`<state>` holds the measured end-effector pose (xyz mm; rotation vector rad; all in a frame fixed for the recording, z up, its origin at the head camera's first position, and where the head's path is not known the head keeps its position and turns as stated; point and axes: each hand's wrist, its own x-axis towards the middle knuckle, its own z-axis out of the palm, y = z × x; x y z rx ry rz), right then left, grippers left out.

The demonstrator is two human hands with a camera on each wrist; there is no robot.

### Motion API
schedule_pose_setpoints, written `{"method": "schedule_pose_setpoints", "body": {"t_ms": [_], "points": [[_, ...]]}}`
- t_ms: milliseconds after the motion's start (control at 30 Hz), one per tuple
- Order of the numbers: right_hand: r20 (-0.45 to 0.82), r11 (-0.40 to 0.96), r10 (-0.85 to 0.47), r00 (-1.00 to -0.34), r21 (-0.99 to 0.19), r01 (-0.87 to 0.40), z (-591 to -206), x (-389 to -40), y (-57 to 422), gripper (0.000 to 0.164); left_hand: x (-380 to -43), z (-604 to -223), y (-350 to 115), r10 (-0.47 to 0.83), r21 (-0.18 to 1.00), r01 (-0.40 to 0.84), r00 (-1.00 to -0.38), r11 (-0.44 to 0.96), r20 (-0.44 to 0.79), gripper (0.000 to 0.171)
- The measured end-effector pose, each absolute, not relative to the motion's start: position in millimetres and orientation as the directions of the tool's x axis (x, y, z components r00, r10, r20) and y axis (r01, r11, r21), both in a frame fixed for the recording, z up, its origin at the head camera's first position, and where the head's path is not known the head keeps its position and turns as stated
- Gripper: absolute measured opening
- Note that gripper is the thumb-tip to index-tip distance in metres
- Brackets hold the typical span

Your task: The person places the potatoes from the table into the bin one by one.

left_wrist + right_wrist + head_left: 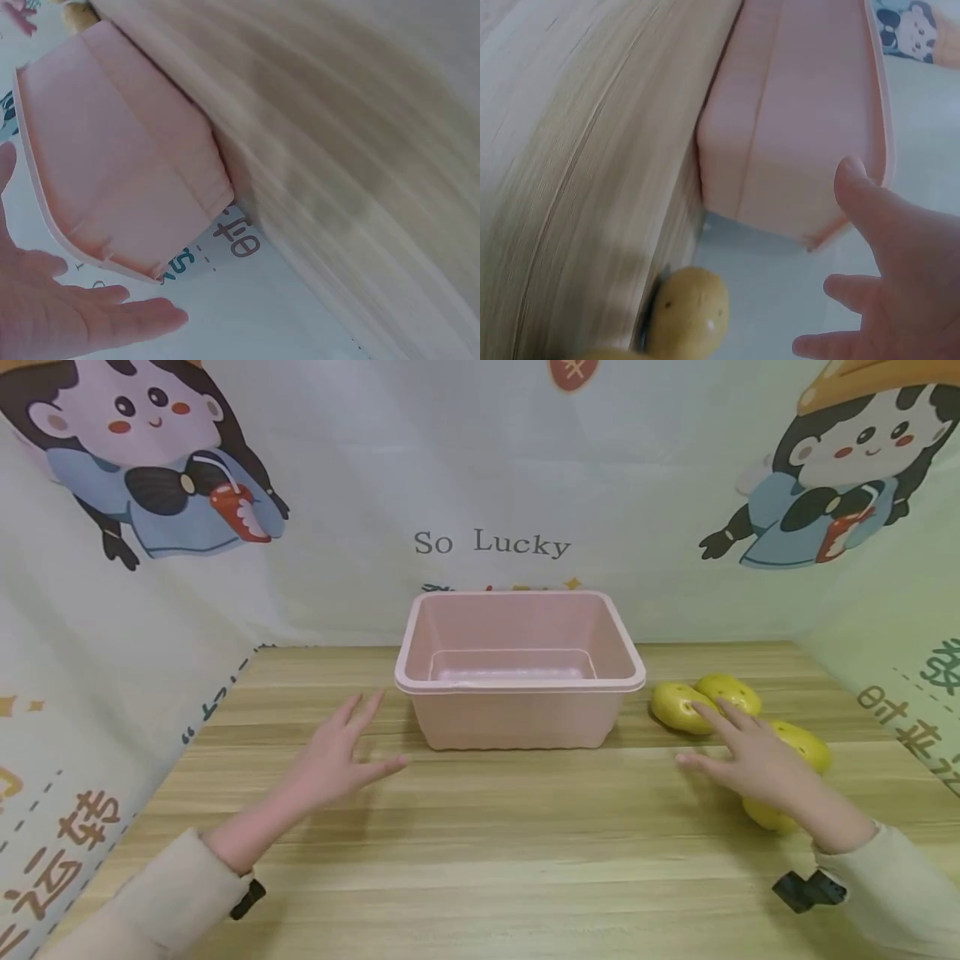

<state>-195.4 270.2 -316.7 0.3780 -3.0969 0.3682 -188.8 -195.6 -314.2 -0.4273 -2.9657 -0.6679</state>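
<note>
A pink plastic bin (517,718) stands upright at the back middle of the wooden table, with nothing visible inside. To its right lie several yellow potatoes (678,707), some partly covered by my right hand (757,758). That hand hovers above them with its fingers spread; it grips nothing. My left hand (330,760) is held over the table to the left of the bin, fingers apart and holding nothing. In the right wrist view a potato (690,313) lies below my hand. The left wrist view shows the bin (112,142) beyond my spread fingers.
The wooden table (465,860) runs up to a white printed cloth (360,477) at the back and both sides. Black wrist straps with devices (810,891) sit at my cuffs.
</note>
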Motion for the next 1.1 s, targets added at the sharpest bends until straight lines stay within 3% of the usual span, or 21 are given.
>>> {"method": "schedule_pose_setpoints", "body": {"t_ms": [200, 500, 767, 1100], "points": [[0.045, 0.938, -0.222, -0.974, -0.263, -0.226, -319.5, -192.2, 291.6, 0.084, -207.2, -303.9, -194.0, 0.229, 0.608, 0.272, -0.962, 0.746, 0.149, 0.092], [0.003, 0.937, -0.198, -0.98, -0.294, -0.19, -322.9, -183.5, 316.1, 0.086, -230.6, -299.5, -191.5, 0.198, 0.753, 0.257, -0.965, 0.606, 0.17, 0.087], [-0.007, 0.921, -0.218, -0.976, -0.332, -0.204, -333.9, -175.2, 328.3, 0.083, -241.6, -299.1, -187.2, 0.168, 0.859, 0.133, -0.984, 0.495, 0.056, 0.09], [0.083, 0.908, -0.222, -0.972, -0.346, -0.237, -355.8, -168.5, 336.8, 0.086, -255.2, -302.1, -180.8, 0.161, 0.954, -0.01, -0.985, 0.299, -0.06, 0.085]]}}
